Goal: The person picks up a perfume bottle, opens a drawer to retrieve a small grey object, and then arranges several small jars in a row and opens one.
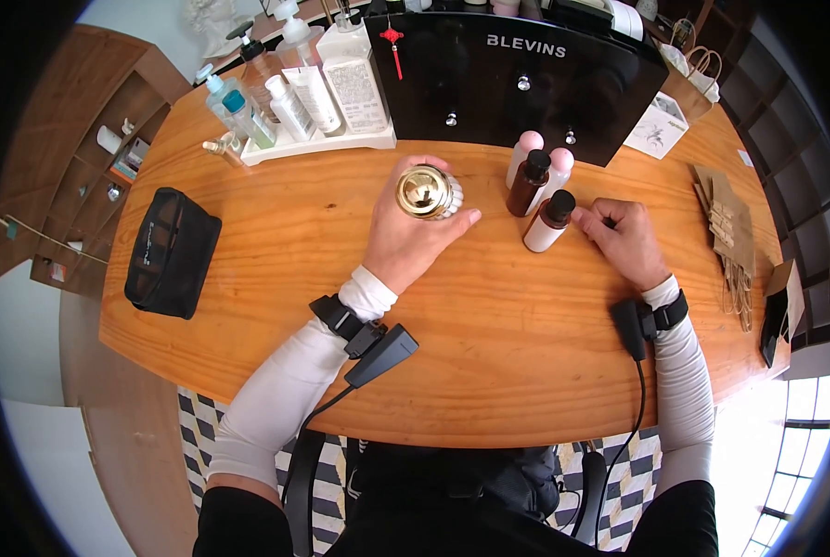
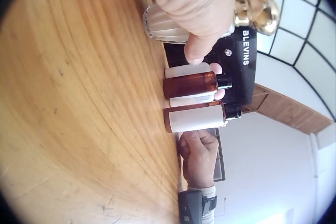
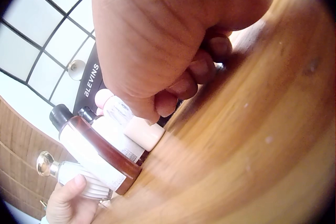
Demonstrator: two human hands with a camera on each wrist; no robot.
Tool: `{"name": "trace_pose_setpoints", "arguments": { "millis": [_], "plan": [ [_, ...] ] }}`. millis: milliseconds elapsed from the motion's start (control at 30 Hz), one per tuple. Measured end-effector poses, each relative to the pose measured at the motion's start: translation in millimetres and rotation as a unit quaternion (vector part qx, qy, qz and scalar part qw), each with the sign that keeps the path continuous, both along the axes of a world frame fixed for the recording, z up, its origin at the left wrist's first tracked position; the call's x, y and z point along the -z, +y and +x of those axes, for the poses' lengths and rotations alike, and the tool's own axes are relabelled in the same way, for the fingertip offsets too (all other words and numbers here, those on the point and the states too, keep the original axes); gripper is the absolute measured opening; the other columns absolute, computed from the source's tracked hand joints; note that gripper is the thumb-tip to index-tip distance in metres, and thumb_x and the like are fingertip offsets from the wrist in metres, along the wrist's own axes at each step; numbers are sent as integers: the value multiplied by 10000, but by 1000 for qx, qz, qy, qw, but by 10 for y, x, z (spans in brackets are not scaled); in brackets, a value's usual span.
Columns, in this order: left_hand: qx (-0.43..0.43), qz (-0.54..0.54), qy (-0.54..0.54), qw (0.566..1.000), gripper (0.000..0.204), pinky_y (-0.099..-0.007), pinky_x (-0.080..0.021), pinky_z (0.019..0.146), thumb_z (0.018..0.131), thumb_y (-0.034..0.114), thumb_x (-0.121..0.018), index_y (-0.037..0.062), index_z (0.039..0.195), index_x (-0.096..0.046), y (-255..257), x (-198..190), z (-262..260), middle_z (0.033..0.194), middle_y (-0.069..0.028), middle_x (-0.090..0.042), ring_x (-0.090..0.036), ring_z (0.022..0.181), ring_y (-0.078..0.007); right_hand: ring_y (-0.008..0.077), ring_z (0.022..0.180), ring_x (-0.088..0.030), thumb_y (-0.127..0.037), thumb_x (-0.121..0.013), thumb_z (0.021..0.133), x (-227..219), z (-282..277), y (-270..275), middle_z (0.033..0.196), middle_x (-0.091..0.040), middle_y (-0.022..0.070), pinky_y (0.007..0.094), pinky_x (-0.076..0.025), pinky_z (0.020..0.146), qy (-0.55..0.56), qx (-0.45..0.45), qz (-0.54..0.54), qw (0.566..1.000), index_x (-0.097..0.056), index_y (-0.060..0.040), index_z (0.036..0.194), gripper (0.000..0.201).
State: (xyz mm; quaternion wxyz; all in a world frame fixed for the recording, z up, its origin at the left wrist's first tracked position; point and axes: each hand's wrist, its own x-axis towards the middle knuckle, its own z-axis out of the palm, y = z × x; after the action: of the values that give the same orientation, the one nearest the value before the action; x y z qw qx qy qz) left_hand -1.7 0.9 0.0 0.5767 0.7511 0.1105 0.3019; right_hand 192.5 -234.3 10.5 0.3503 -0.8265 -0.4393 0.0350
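Observation:
My left hand point(image 1: 404, 243) grips a perfume bottle point(image 1: 425, 192) of ribbed glass with a round gold cap. The bottle is upright on or close over the table, thumb along its right side. To its right stands a tight group: a brown bottle with a white label point(image 1: 545, 229) in front, another brown bottle point(image 1: 528, 184) behind it, and two pink-capped bottles point(image 1: 560, 161) at the back. Beside the front bottle, my right hand point(image 1: 626, 239) rests on the table, fingers loosely curled and holding nothing. In the right wrist view its fingertips point(image 3: 184, 87) bend under the palm.
A black BLEVINS cabinet point(image 1: 517, 84) backs the wooden table point(image 1: 452, 353). At back left, a white tray point(image 1: 322, 147) bears pump bottles and tubes. A black pouch point(image 1: 173, 252) lies left; brown paper bags point(image 1: 732, 227) lie right. Cables hang from both wrist cameras.

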Motion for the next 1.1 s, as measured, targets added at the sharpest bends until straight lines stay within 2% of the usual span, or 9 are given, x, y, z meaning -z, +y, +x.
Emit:
{"name": "trace_pose_setpoints", "arguments": {
  "millis": [233, 433, 500, 733, 833, 933, 1100],
  "plan": [
    [0, -17, -4, 1000, 546, -255, -533, 835, 781, 42, -856, 42, 1224, -538, 4, 5, 10, 1075, -21, -604, -609, 938, -91, 186, 490, -294, -259, -741, 933, -16, -2, 0, 516, -395, 122, 378, -322, 469, 1, 14, -8, 1000, -537, 35, 644, 461],
    [-13, -9, -6, 1000, 603, -267, -532, 859, 770, 55, -874, 33, 1259, -522, 5, 9, 3, 1165, -46, -578, -598, 984, -108, 181, 489, -287, -262, -744, 932, 35, 8, 5, 513, -385, 117, 373, -316, 465, 28, 5, 18, 999, -537, 36, 641, 465],
    [-9, 3, -10, 1000, 619, -270, -533, 863, 767, 63, -881, 30, 1267, -518, 12, 17, 4, 1171, -47, -576, -596, 986, -112, 174, 496, -285, -257, -742, 933, -6, -3, -1, 515, -378, 115, 372, -317, 465, 3, 12, -10, 1000, -529, 38, 640, 467],
    [-10, -11, -8, 1000, 615, -270, -533, 862, 771, 61, -876, 26, 1269, -517, -2, 3, -1, 1145, -50, -586, -598, 982, -109, 172, 500, -280, -255, -744, 932, 31, 12, 1, 519, -365, 114, 374, -314, 466, 19, 2, 14, 1000, -504, 33, 634, 479],
    [-21, 20, -1, 1000, 618, -269, -533, 860, 771, 58, -875, 26, 1272, -515, 5, -10, 2, 1137, -50, -589, -603, 970, -108, 179, 499, -281, -255, -744, 931, 14, 13, 5, 520, -367, 115, 376, -316, 467, 8, 2, 9, 1000, -510, 33, 638, 473],
    [-4, -33, 13, 999, 621, -269, -533, 861, 769, 49, -872, 27, 1277, -516, -14, 2, -20, 1142, -50, -589, -600, 977, -107, 188, 498, -283, -255, -743, 932, 71, 19, -4, 520, -370, 117, 378, -319, 467, 23, 1, 6, 1000, -512, 31, 638, 471],
    [-19, 16, -3, 1000, 594, -262, -530, 855, 770, 28, -861, 32, 1259, -525, -7, 4, 1, 1146, -44, -589, -595, 980, -99, 193, 499, -273, -258, -743, 931, -8, -7, 3, 519, -367, 125, 379, -316, 467, -8, 0, 7, 1000, -512, 34, 635, 476]
  ]
}}
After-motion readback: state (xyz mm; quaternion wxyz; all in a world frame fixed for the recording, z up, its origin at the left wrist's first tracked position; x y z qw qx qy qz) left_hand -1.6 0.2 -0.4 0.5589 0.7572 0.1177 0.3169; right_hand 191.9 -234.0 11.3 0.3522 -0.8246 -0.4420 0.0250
